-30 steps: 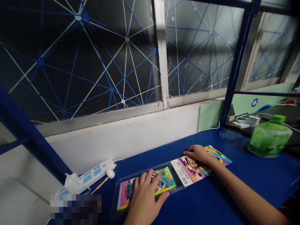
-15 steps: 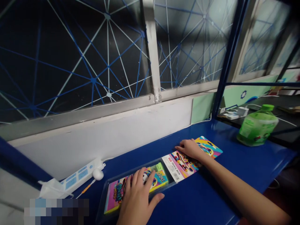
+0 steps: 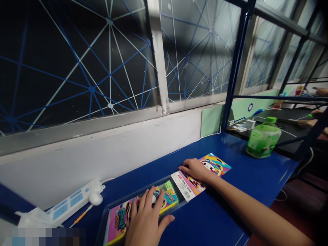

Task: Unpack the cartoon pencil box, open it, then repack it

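A pencil box [image 3: 118, 220] with bright cartoon print and the word SPORT lies in a clear plastic tray [image 3: 102, 222] on the blue tabletop. Spread flat over its middle is my left hand [image 3: 146, 212], fingers apart, covering part of the print. To the right, a printed cardboard card [image 3: 186, 186] marked PENCIL BOX extends from the tray, lying unfolded. My right hand [image 3: 196, 169] rests across the card with its fingers curled by the far edge; the fingertips are partly hidden. The card's far end [image 3: 217, 165] shows beyond that hand.
A white power strip [image 3: 66, 205] with a plug and cable sits at the left by the wall. A green-capped bottle [image 3: 263, 136] stands at the table's right end, near a blue metal post [image 3: 233, 68]. Another person's hand [image 3: 311, 123] shows at the far right.
The view has turned a little to the right, so things appear shifted left. My right hand has slid slightly left along the card. My left hand stays on the pencil box.
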Demonstrator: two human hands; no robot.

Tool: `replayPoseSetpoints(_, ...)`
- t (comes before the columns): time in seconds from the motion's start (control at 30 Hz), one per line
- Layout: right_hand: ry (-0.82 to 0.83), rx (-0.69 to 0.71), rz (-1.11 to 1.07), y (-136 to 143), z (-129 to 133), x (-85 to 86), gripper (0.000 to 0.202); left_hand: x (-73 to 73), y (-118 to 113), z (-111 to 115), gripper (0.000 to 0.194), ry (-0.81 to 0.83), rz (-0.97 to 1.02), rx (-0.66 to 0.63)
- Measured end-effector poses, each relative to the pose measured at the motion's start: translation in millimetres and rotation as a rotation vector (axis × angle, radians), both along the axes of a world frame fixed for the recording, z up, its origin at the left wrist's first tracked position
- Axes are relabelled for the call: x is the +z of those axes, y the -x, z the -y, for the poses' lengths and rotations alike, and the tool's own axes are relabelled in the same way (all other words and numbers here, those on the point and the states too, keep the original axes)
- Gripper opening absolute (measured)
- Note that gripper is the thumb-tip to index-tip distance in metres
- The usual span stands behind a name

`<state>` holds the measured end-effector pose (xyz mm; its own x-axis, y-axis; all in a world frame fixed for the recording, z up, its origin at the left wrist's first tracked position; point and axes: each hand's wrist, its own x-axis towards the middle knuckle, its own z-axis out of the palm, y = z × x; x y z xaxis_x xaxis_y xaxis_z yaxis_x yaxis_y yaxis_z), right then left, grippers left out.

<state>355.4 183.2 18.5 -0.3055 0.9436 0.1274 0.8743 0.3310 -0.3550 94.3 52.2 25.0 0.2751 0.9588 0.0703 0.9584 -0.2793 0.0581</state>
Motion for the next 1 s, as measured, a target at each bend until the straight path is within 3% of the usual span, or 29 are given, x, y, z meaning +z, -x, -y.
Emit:
replayPoseSetpoints(0.3, 0.045, -0.021, -0.038, -4, -1, -4.6, 0.044, 20.7, 0, 9, 0.061, 0.046, 0.05, -0.024)
replayPoseSetpoints(0.7, 0.028, -0.02, -0.04, -5, 2, -1.1, 0.043, 10.9, 9, 7, 0.055, -0.044, 0.069, -0.063)
replayPoseSetpoints(1.0, -0.011, -0.017, -0.043, -5, 1, -0.4, 0.042, 4.0, 22, 3, 0.038, -0.128, 0.011, -0.241)
